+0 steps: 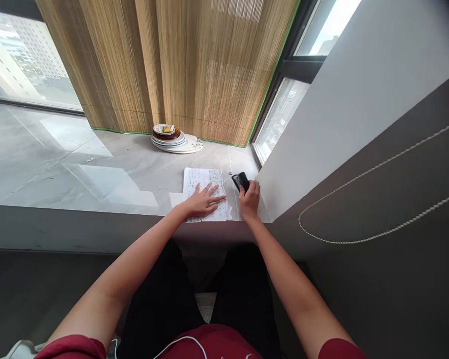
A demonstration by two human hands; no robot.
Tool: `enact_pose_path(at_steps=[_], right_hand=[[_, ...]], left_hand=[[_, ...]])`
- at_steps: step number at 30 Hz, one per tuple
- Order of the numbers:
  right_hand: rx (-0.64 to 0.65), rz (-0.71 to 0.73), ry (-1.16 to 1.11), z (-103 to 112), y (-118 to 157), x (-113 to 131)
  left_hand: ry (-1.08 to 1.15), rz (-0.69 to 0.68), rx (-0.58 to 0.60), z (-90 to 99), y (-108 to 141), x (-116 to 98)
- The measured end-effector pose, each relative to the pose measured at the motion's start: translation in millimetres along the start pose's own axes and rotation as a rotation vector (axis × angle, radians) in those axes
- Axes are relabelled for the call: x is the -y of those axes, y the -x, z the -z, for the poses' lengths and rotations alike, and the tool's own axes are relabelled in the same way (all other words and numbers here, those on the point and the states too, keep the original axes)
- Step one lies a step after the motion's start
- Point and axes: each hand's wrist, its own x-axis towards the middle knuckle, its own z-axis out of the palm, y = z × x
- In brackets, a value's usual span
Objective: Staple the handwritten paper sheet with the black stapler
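My left hand (204,200) lies flat with fingers spread on sheets of paper (194,178) covered in handwriting. The sheets rest at the front edge of the tiled window ledge, and their right edge looks uneven. Just right of the paper, my right hand (250,199) is closed around a black stapler (241,180), which is tilted over the ledge and apart from the sheets. Two small dark marks, too small to make out, show on the tile by its tip.
A stack of plates (168,142) stands at the back of the ledge (134,169), before a bamboo blind (179,65). A white wall (344,94) rises close on the right. A beaded cord (333,242) hangs in a loop there. Windows flank the blind.
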Motion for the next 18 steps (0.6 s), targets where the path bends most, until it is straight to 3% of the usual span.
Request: enact_pose_path(at_steps=[3, 6, 8, 10, 13, 15, 18], right_hand=[[0.079, -0.005, -0.079, -17.7, 1.0, 27.1], [0.233, -0.007, -0.099, -45.4, 3.3, 63.4], [0.338, -0.007, -0.06, -60.4, 4.4, 83.9], [0.401, -0.009, -0.024, -67.2, 5.6, 96.4], [0.419, 0.003, -0.01, -60.1, 10.0, 96.5], [0.4, 0.024, -0.018, -47.4, 15.4, 85.6], [0.35, 0.041, -0.024, -23.9, 24.0, 59.0]], left_hand=[[0.0, 0.092, -0.256, 15.4, 5.0, 3.7], [0.024, 0.258, -0.461, 35.6, 24.4, 26.3], [-0.045, 0.411, -0.448, 45.3, 47.8, 52.6], [-0.163, 0.63, -0.355, 49.1, 77.8, 83.0], [-0.173, 0.971, -0.179, 44.9, 121.5, 121.8], [-0.138, 0.987, -0.161, 39.5, 139.3, 137.1], [-0.126, 1.002, -0.197, 33.7, 144.8, 144.4]])
